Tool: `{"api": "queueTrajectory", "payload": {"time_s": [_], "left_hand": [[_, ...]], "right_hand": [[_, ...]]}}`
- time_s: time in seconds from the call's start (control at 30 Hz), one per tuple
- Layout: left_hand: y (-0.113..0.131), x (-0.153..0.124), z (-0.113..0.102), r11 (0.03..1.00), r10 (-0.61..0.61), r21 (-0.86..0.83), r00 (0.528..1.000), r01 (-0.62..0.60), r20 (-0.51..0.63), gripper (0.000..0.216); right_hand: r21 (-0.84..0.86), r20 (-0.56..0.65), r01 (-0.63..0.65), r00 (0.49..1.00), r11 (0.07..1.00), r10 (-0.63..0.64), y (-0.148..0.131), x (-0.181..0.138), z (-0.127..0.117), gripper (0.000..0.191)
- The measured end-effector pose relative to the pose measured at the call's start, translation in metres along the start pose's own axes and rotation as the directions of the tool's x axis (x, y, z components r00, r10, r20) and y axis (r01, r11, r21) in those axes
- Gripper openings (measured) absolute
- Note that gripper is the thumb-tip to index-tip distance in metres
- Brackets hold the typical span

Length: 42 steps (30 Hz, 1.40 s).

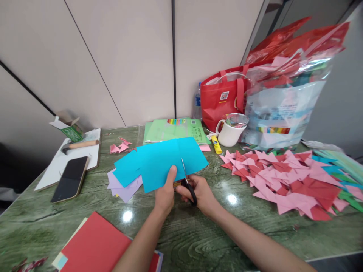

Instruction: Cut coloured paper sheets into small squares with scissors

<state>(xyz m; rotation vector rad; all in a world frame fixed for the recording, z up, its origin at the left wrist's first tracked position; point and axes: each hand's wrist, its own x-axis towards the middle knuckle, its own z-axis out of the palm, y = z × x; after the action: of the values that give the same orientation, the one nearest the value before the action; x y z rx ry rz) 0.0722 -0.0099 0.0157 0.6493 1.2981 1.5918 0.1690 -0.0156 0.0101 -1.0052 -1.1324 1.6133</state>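
My left hand [166, 192] pinches the near edge of a bright blue sheet of paper [170, 158], thumb on top. My right hand [200, 192] grips black-handled scissors [187, 183], whose blades point up into the blue sheet along a fold line. More blue squares [126, 168] lie to the left on lilac paper [124, 189].
On the green table: a phone [70, 178] and hammer [78, 145] on a white board at left, a red sheet stack [98, 245] near me, green paper pack [174, 130], glue stick [216, 144], white mug [229, 132], red bag [224, 98], plastic bag [283, 109], a heap of pink and red folded pieces [286, 177].
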Motion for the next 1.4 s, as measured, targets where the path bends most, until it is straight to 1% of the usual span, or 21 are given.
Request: {"api": "queueTrajectory", "payload": {"time_s": [0.13, 0.33, 0.47, 0.57, 0.67, 0.77, 0.93, 1.07, 1.13, 1.27, 1.3, 1.4], "left_hand": [[0.002, -0.001, 0.001, 0.999, -0.008, -0.032, 1.000, 0.009, 0.021, 0.035], [0.009, -0.005, 0.004, 0.992, -0.070, -0.105, 0.995, 0.076, 0.066, 0.031], [0.010, -0.006, 0.006, 0.986, -0.045, -0.155, 0.997, 0.054, 0.061, 0.028], [0.010, -0.007, 0.007, 0.987, -0.039, -0.156, 0.997, 0.050, 0.069, 0.024], [0.011, -0.008, 0.008, 0.984, -0.062, -0.161, 0.995, 0.075, 0.084, 0.025], [0.014, -0.010, 0.009, 0.977, -0.109, -0.172, 0.987, 0.129, 0.122, 0.028], [0.017, -0.010, 0.010, 0.970, -0.112, -0.201, 0.987, 0.134, 0.116, 0.029], [0.019, -0.007, 0.010, 0.950, -0.181, -0.233, 0.974, 0.209, 0.136, 0.034], [0.021, -0.004, 0.010, 0.943, -0.163, -0.266, 0.975, 0.198, 0.148, 0.035], [0.026, 0.001, 0.008, 0.963, -0.066, -0.235, 0.959, 0.134, 0.275, 0.030], [0.027, 0.002, 0.007, 0.965, -0.038, -0.237, 0.956, 0.111, 0.292, 0.029], [0.027, 0.008, 0.005, 0.955, 0.004, -0.286, 0.961, 0.079, 0.277, 0.027]], "right_hand": [[-0.004, -0.012, -0.008, 1.000, 1.000, 0.008, 0.000, 0.000, 0.001, 0.034], [-0.018, -0.020, -0.016, 1.000, 1.000, 0.015, -0.002, 0.000, 0.001, 0.032], [-0.028, -0.023, -0.016, 1.000, 0.999, 0.015, -0.002, -0.001, 0.001, 0.032], [-0.031, -0.026, -0.021, 0.999, 0.999, 0.021, -0.002, -0.001, 0.001, 0.032], [-0.033, -0.022, -0.021, 1.000, 0.999, 0.020, -0.001, -0.001, 0.001, 0.033], [-0.050, -0.010, -0.004, 1.000, 0.999, 0.004, 0.001, 0.000, 0.000, 0.033], [-0.059, 0.017, -0.003, 1.000, 0.998, 0.004, 0.000, 0.000, -0.002, 0.037], [-0.034, 0.071, -0.005, 0.997, 0.999, 0.008, -0.003, -0.001, -0.001, 0.038], [-0.042, 0.092, -0.022, 0.995, 0.999, 0.026, -0.003, -0.002, -0.001, 0.038], [-0.076, 0.112, -0.046, 0.992, 0.996, 0.054, 0.000, 0.000, 0.000, 0.038], [-0.083, 0.122, -0.043, 0.991, 0.996, 0.053, 0.001, 0.000, 0.000, 0.037], [-0.103, 0.169, -0.038, 0.984, 0.994, 0.055, 0.001, -0.001, 0.000, 0.036]]}}
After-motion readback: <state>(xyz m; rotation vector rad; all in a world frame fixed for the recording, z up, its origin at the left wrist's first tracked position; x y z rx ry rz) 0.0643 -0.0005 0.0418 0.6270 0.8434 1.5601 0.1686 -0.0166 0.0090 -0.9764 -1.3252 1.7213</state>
